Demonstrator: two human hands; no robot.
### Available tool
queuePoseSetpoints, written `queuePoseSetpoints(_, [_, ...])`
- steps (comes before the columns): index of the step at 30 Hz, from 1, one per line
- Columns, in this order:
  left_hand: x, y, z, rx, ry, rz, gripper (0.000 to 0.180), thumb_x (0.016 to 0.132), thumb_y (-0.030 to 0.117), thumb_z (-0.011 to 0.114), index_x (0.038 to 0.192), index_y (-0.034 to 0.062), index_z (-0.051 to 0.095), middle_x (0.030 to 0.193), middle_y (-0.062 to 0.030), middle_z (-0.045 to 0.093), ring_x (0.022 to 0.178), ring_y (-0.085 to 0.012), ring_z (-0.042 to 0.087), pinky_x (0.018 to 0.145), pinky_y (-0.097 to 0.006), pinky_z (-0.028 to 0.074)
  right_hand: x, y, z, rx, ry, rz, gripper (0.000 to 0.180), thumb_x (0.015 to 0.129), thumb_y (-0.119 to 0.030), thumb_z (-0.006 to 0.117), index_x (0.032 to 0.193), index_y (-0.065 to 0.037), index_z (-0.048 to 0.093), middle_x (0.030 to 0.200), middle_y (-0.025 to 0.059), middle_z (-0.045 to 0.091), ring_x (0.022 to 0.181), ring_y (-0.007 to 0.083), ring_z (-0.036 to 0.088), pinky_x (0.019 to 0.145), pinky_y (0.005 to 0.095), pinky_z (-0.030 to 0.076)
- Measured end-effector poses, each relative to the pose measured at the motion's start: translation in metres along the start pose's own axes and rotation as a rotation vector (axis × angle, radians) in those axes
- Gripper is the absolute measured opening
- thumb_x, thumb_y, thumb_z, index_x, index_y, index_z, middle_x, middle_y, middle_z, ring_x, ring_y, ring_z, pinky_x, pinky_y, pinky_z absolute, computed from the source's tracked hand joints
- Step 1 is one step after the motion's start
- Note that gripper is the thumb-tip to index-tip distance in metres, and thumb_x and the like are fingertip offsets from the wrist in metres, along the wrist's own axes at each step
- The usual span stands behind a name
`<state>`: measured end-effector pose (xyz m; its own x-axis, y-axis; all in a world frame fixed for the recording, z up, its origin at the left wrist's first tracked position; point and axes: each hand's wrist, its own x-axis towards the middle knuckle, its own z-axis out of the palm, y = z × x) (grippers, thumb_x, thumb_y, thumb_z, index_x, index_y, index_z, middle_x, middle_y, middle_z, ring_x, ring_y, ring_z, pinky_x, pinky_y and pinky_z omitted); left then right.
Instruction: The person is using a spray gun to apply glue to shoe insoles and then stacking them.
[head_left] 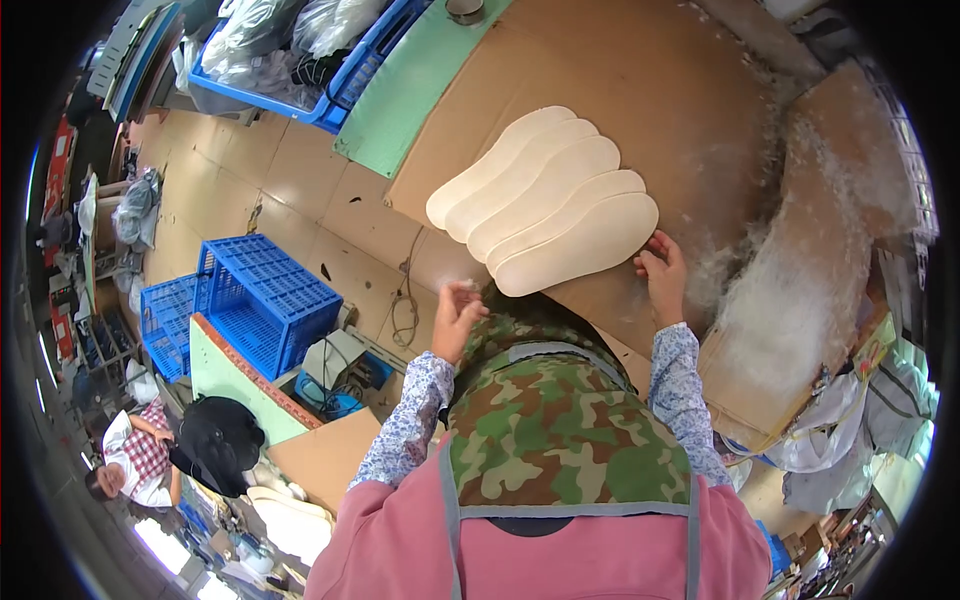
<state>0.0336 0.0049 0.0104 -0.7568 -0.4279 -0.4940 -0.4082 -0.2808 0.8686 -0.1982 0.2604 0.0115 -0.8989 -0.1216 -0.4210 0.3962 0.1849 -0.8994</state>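
A fan of five flat, cream-coloured insole-shaped pieces lies overlapped on a brown cardboard-covered worktable, and everything else is placed from that fan. The right hand sits at the fan's near right end, its fingertips curled together and touching the rounded end of the nearest piece; it presses on the edge rather than wrapping around it. The left hand hovers just off the fan's near left side, over the table edge and apart from the pieces, with its fingers loosely bent and drawn close; something small and pale may be pinched in them, but this cannot be told. Both forearms wear blue-and-white floral sleeves, and a camouflage-patterned apron with grey straps over a pink top lies below the fan.

To the right of the fan, heaps of white fluffy fibre spread across the cardboard. Beyond the fan's far left, a pale green board borders the table, and past it stands a blue plastic crate filled with clear bags. Well to the left of the fan, on the tan tiled floor, sits an empty blue lattice crate. Far below and left of the fan, another person in a black cap and checked shirt is bent over more pale pieces.
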Motion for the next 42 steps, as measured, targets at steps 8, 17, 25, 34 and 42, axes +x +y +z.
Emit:
queuePoseSetpoints(8, [0.088, 0.101, -0.030, 0.090, 0.261, 0.212, 0.029, 0.098, 0.024, 0.040, 0.078, 0.0049, 0.047, 0.068, -0.0038, 0.052, 0.065, -0.0120, 0.054, 0.061, -0.026, 0.045, -0.018, -0.022, 0.007, -0.029, 0.061, -0.050, 0.035, 0.085, -0.001, 0.053, 0.120, -0.003, 0.049, 0.103, 0.0047, 0.054, 0.062, 0.0054, 0.051, 0.052, 0.0189, 0.040])
queuePoseSetpoints(17, [0.361, 0.240, -0.019, 0.943, 0.292, 0.834, 0.029, 0.083, 0.008, 0.050, 0.109, 0.0151, 0.061, 0.094, -0.0123, 0.056, 0.094, -0.0303, 0.052, 0.079, -0.041, 0.043, -0.048, -0.048, 0.056, -0.055, 0.229, -0.094, 0.033, 0.085, 0.000, 0.052, 0.118, -0.001, 0.049, 0.100, 0.0038, 0.054, 0.058, 0.0036, 0.047, 0.050, 0.0172, 0.038])
queuePoseSetpoints(25, [0.424, 0.262, 0.008, 1.552, 0.156, 0.459, 0.037, 0.077, 0.008, 0.055, 0.111, 0.0200, 0.063, 0.118, -0.0131, 0.047, 0.116, -0.0287, 0.042, 0.091, -0.046, 0.035, -0.074, -0.046, 0.062, -0.046, 0.445, -0.004, 0.033, 0.084, -0.001, 0.052, 0.117, -0.002, 0.050, 0.099, 0.0035, 0.054, 0.057, 0.0033, 0.046, 0.048, 0.0174, 0.037])
queuePoseSetpoints(34, [0.415, 0.280, -0.023, 0.857, 0.166, 0.812, 0.015, 0.083, 0.016, 0.058, 0.098, 0.0125, 0.057, 0.097, -0.0126, 0.054, 0.089, -0.0300, 0.059, 0.073, -0.039, 0.046, -0.072, -0.050, 0.061, -0.006, 0.388, 0.025, 0.034, 0.085, 0.001, 0.051, 0.119, -0.002, 0.048, 0.099, 0.0025, 0.053, 0.060, 0.0045, 0.048, 0.052, 0.0183, 0.039])
queuePoseSetpoints(42, [0.346, 0.294, 0.064, -0.518, -0.699, 0.118, 0.018, 0.091, 0.022, 0.054, 0.079, 0.0085, 0.049, 0.082, -0.0053, 0.057, 0.076, -0.0205, 0.059, 0.073, -0.032, 0.049, -0.071, -0.055, 0.054, -0.052, 0.380, 0.027, 0.032, 0.086, -0.001, 0.053, 0.117, -0.002, 0.050, 0.095, 0.0029, 0.056, 0.062, 0.0052, 0.051, 0.053, 0.0187, 0.043])
